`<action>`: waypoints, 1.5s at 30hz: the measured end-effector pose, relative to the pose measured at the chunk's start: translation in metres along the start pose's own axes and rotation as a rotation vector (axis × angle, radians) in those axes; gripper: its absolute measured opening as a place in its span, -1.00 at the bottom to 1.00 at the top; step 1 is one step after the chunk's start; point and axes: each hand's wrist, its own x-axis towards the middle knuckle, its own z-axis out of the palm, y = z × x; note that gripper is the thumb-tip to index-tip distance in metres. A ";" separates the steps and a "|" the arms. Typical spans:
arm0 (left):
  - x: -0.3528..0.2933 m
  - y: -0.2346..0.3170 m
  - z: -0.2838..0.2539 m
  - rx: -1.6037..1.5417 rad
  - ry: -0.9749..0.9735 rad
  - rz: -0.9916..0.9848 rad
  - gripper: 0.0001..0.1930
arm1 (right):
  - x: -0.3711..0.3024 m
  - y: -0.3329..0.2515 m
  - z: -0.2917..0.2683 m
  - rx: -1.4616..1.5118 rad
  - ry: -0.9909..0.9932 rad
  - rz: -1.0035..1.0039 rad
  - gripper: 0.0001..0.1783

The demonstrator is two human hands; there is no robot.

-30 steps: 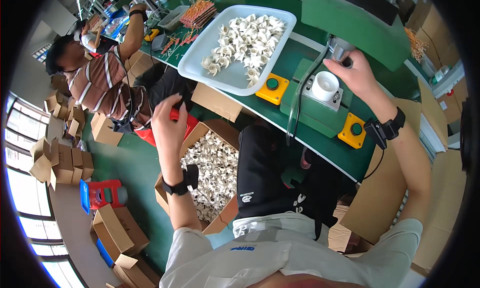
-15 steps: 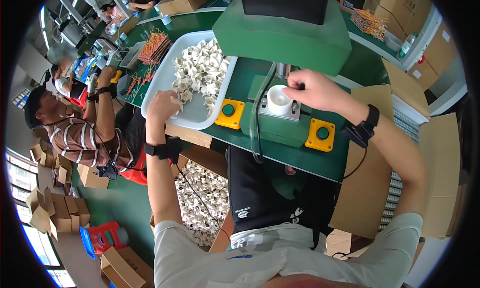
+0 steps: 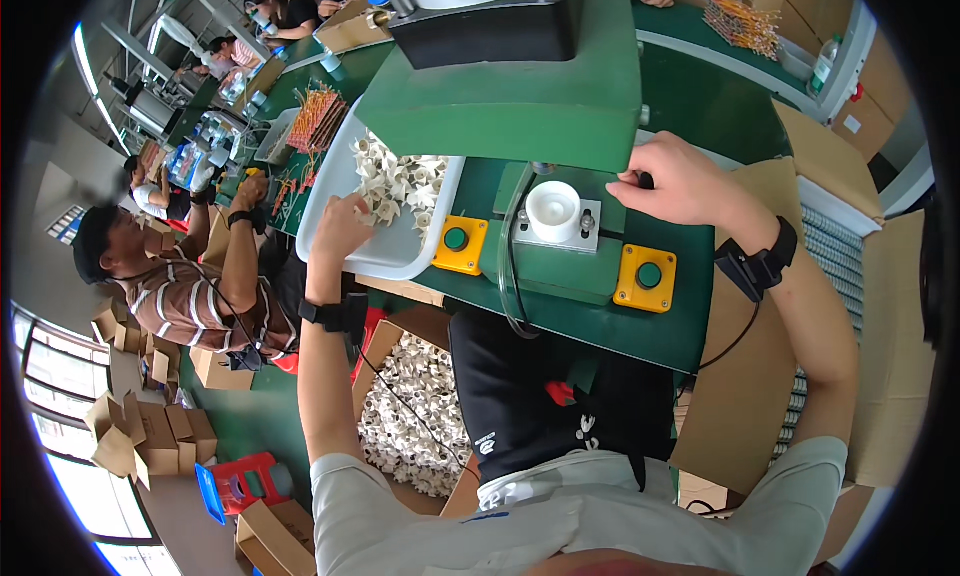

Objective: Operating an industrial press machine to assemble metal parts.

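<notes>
My left hand (image 3: pixel 343 228) is over the near left side of a pale plastic tray (image 3: pixel 405 261), fingers curled down at the small white pronged parts (image 3: pixel 400 181). Whether a part is pinched there is hidden. To the right of the press head (image 3: pixel 500 111), my right hand (image 3: pixel 680 181) is raised with its fingers closed. A small dark spot shows between the thumb and fingers; I cannot make out what it is. Below the press head stands a round white cup-like holder (image 3: pixel 553 212) on a bolted metal plate (image 3: pixel 586 234), apart from both hands.
Yellow boxes with green buttons, one left (image 3: pixel 460 244) and one right (image 3: pixel 645 277), flank the holder. A clear hose (image 3: pixel 510 286) hangs in front. Below is a carton of white parts (image 3: pixel 415 406); an open carton (image 3: pixel 745 356) stands right. A co-worker (image 3: pixel 190 286) sits left.
My right hand has moved right, away from the white holder. My left hand stays at the tray, its fingers still down at the parts. The whole view has shifted slightly.
</notes>
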 end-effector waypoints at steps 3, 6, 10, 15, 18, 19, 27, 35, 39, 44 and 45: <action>-0.002 0.002 -0.001 -0.027 0.047 0.004 -0.66 | -0.004 -0.007 -0.007 0.077 0.086 -0.098 -0.68; -0.011 0.012 -0.011 -0.010 0.252 0.011 -0.69 | -0.005 -0.011 -0.013 0.041 0.077 -0.109 -0.71; -0.030 0.074 -0.033 -0.421 0.336 0.066 -0.73 | -0.003 0.003 -0.009 0.053 0.087 -0.098 -0.71; -0.051 0.212 -0.002 -0.950 0.298 0.542 -0.82 | -0.004 0.016 -0.005 0.084 0.118 -0.070 -0.65; -0.051 0.233 0.015 -0.932 0.345 0.558 -0.84 | -0.002 0.009 -0.007 0.092 0.104 -0.057 -0.63; -0.050 0.236 0.021 -0.888 0.392 0.540 -0.85 | -0.001 0.007 -0.008 0.097 0.099 -0.051 -0.61; -0.058 0.253 0.012 -0.714 0.436 0.536 -0.85 | -0.003 0.014 -0.009 0.120 0.083 -0.078 -0.60; -0.062 0.254 0.004 -0.594 0.424 0.574 -0.86 | 0.000 0.015 -0.002 0.144 0.061 -0.098 -0.60; -0.058 0.246 0.007 -0.568 0.416 0.621 -0.84 | -0.001 0.012 -0.002 0.158 0.036 -0.076 -0.60; -0.066 0.244 0.005 -0.568 0.428 0.657 -0.78 | -0.002 0.013 0.001 0.131 0.013 -0.042 -0.55; -0.070 0.244 0.001 -0.569 0.427 0.654 -0.78 | -0.004 0.011 -0.003 0.095 -0.150 0.002 -0.53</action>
